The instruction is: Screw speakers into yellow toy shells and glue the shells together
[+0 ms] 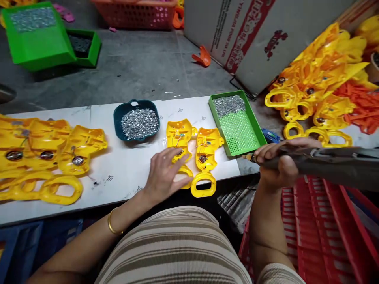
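Observation:
My left hand [166, 173] is spread over a yellow plastic shell half [179, 132], its fingers apart and partly covering the shell's lower part and loop handle. Beside it lies a second yellow shell half [205, 144], open side up, showing thin wires, a round metal part and a loop handle. My right hand [275, 163] is wrapped round a dark power screwdriver [331, 163], whose tip points left toward the lower corner of a green tray [243, 136]. Small silvery screws [229, 105] fill that tray's far end.
A dark teal basin [118, 122] of small metal pieces stands on the white board [118, 169]. Yellow shells [78, 148] lie left, with more heaped [322, 79] at right. A cardboard box [219, 27], green bins [38, 47] and a pink basket [136, 15] stand beyond. Red crates [314, 221] sit lower right.

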Motion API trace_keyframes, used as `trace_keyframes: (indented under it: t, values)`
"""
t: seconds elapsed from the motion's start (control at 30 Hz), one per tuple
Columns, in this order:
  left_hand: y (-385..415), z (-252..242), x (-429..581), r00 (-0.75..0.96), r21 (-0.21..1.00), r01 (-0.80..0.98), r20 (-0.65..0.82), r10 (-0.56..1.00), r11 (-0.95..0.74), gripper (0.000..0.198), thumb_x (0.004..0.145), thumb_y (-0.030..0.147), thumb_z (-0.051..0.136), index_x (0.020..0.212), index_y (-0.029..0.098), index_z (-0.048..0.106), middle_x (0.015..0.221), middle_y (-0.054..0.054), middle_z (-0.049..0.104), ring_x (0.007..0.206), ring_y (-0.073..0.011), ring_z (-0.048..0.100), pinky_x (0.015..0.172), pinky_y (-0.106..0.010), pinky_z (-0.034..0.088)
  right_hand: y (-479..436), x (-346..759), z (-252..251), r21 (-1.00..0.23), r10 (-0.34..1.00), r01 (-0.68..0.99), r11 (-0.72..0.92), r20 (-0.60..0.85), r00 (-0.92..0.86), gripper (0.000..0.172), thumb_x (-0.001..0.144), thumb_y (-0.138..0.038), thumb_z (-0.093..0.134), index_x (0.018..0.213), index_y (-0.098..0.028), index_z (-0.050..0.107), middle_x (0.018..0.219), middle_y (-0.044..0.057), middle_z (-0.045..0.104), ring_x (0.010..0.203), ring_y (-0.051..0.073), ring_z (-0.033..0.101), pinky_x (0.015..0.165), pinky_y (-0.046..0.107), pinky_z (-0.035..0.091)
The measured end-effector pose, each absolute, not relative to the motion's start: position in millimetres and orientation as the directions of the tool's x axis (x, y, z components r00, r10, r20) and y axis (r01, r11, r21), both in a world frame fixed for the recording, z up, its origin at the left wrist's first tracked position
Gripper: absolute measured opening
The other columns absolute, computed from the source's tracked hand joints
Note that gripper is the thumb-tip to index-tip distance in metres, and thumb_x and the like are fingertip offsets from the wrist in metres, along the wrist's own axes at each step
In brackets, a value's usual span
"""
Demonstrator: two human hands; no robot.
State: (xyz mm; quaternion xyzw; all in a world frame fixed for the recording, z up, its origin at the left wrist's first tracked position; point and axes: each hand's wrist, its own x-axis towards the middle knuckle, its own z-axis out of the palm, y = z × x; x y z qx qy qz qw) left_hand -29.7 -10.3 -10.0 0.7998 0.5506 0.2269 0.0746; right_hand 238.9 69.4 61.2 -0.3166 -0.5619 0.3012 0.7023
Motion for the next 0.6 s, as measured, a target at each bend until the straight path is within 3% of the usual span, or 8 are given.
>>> trace_keyframes:
  t: [0.1, 0.2, 0.3, 0.4, 0.6]
  values:
    - [-19.4, -9.9, -9.2, 0.579, 0.331, 0.716, 0.211, 0.787, -0.615, 0.072, 0.079, 0.072, 0.059, 0.139, 0.032, 0.051, 0.152, -0.012, 0.040, 0.142, -0.0376, 0.030, 0.115, -0.059, 0.013, 69.3, 242.0, 46.3, -0.832, 0.806, -0.031, 0.554, 0.527, 0.268, 0.023, 0.074, -0.036, 0.069, 0.086, -0.024, 0.053, 0.053, -0.009, 0.050, 0.039, 0.010, 0.047, 0.046, 0.027, 0.047]
    - [-19.8, -16.6, -1.6, 0.703, 0.328, 0.636, 0.128, 0.700, -0.699, 0.082, 0.075, 0.079, 0.055, 0.143, 0.034, 0.046, 0.157, -0.010, 0.034, 0.145, -0.0397, 0.022, 0.116, -0.062, 0.001, 68.3, 241.5, 47.6, -0.873, 0.867, -0.079, 0.482, 0.461, 0.188, 0.027, 0.074, -0.037, 0.070, 0.089, -0.024, 0.053, 0.054, -0.008, 0.052, 0.039, 0.011, 0.049, 0.046, 0.029, 0.048]
    - [-13.8, -24.7, -4.6, 0.728, 0.311, 0.629, 0.085, 0.680, -0.712, 0.080, 0.077, 0.078, 0.055, 0.143, 0.035, 0.046, 0.159, -0.009, 0.031, 0.147, -0.0404, 0.018, 0.116, -0.064, -0.002, 66.9, 241.8, 59.3, -0.877, 0.880, -0.099, 0.471, 0.458, 0.125, 0.028, 0.073, -0.038, 0.070, 0.092, -0.025, 0.055, 0.055, -0.008, 0.052, 0.037, 0.011, 0.048, 0.040, 0.029, 0.046]
    - [-6.1, -29.8, -11.2, 0.734, 0.291, 0.633, 0.067, 0.676, -0.717, 0.077, 0.078, 0.077, 0.055, 0.142, 0.036, 0.047, 0.159, -0.009, 0.029, 0.147, -0.0417, 0.017, 0.115, -0.065, -0.002, 70.9, 241.3, 60.8, -0.863, 0.853, -0.064, 0.502, 0.482, 0.200, 0.028, 0.072, -0.042, 0.070, 0.088, -0.026, 0.054, 0.054, -0.008, 0.052, 0.037, 0.011, 0.047, 0.041, 0.029, 0.046]
    - [12.8, -26.8, -32.5, 0.828, 0.280, 0.530, 0.032, 0.559, -0.800, 0.072, 0.079, 0.071, 0.059, 0.142, 0.038, 0.047, 0.158, -0.008, 0.033, 0.147, -0.0393, 0.021, 0.116, -0.065, 0.005, 88.9, 238.8, 28.2, -0.864, 0.841, -0.033, 0.503, 0.480, 0.251, 0.026, 0.076, -0.039, 0.069, 0.093, -0.024, 0.055, 0.055, -0.008, 0.054, 0.039, 0.010, 0.049, 0.047, 0.028, 0.049]
